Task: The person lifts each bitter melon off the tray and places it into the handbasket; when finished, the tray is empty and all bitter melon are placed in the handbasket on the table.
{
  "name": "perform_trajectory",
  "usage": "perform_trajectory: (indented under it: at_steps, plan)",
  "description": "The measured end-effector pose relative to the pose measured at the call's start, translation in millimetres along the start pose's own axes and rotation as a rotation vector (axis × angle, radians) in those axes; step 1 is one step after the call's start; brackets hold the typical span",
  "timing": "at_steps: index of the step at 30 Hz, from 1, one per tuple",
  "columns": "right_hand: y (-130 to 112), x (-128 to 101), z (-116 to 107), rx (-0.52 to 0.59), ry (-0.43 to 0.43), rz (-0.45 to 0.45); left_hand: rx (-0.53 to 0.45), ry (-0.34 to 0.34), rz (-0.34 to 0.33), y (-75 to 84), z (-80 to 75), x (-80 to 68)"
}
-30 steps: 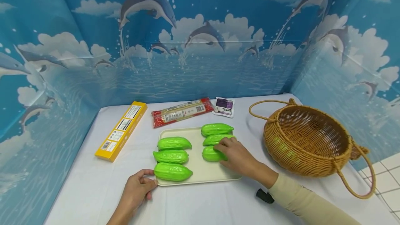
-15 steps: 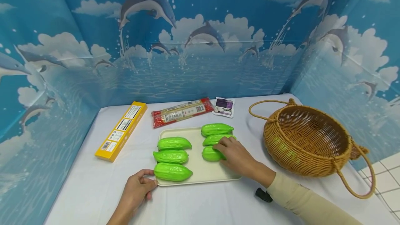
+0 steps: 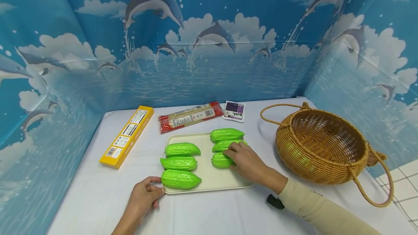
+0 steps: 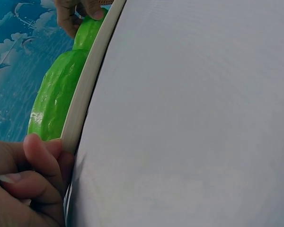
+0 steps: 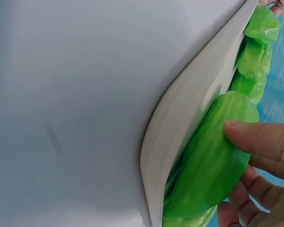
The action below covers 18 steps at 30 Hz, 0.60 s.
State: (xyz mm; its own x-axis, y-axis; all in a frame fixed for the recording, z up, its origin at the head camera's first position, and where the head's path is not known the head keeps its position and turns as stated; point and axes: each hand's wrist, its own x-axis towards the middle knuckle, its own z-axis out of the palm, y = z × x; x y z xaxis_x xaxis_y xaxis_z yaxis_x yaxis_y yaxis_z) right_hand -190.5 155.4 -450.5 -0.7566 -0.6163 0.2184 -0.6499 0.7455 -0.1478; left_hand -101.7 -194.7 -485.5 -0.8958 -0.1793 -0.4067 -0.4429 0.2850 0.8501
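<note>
Green gourd (image 3: 222, 160) at tray's (image 3: 209, 177) 3 o'clock: right hand (image 3: 245, 160) curls round it, so lift straight up w/ firm grip, while left hand (image 3: 143, 197) pinches 7 o'clock corner steady on worktop (image 3: 98, 195).

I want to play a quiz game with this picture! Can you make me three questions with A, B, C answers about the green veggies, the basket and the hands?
1. Where is the basket?
A. right of the tray
B. on the tray
C. behind the yellow box

2. How many green gourds lie on the tray?
A. four
B. six
C. eight

3. What does the right hand do?
A. grips a gourd
B. lifts the basket
C. lies flat on the table

Answers: 1 A, it stands right of the tray. 2 B, two rows of three. 3 A, its fingers wrap the nearest right-row gourd.
</note>
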Motion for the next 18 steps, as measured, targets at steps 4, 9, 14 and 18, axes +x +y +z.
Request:
perform_trajectory:
  at_steps: [4,9,14,18]
  plan:
    - [0.3,0.7,-0.2,-0.002,-0.002,-0.003,-0.003,0.002,-0.004,0.1,0.1,-0.1]
    - [0.4,1.1,-0.2,-0.012,0.011,-0.018,-0.006,0.004,-0.006,-0.4,0.4,-0.3]
    - [1.0,0.7,0.8,-0.015,0.019,-0.021,-0.001,0.004,-0.009,-0.5,0.5,-0.6]
    - [0.8,0.3,0.5,-0.017,0.013,-0.016,0.000,0.003,-0.007,-0.4,0.7,-0.7]
